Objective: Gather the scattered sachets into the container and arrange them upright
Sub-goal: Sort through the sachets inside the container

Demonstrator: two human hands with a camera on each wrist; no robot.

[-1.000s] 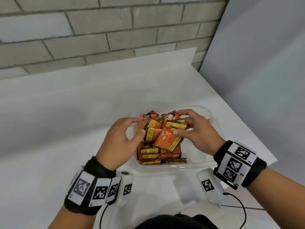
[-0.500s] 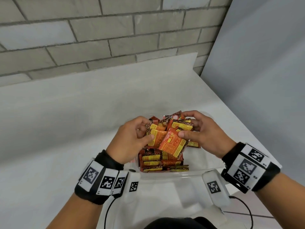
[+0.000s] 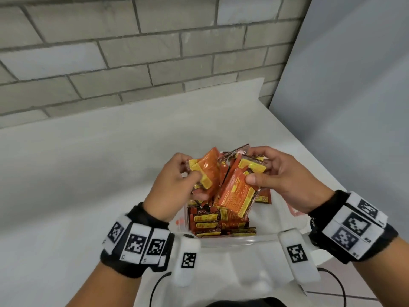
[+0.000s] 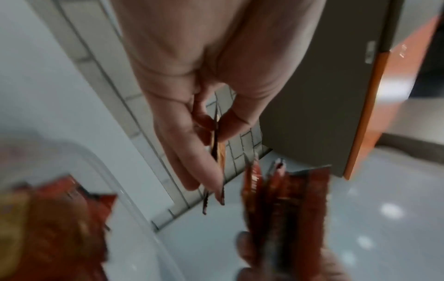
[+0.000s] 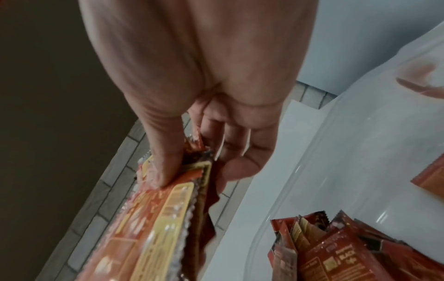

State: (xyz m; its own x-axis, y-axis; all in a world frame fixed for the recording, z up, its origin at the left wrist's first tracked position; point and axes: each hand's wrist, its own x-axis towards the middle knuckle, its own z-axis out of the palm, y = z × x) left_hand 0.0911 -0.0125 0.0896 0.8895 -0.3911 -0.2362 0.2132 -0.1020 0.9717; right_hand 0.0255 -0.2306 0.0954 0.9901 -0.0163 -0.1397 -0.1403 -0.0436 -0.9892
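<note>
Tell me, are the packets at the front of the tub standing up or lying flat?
Standing up. In the head view the front sachets sit packed on edge in rows inside the clear container, only their top strips showing.

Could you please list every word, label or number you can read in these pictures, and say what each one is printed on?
"BLACK": on a red sachet standing in the container, right wrist view.
Partly legible "nov" or similar: on a dark sachet top, head view; uncertain.
Yellow panels on the sachet in the right hand: too small.
Wristband squares: coded patterns, no words.
</note>
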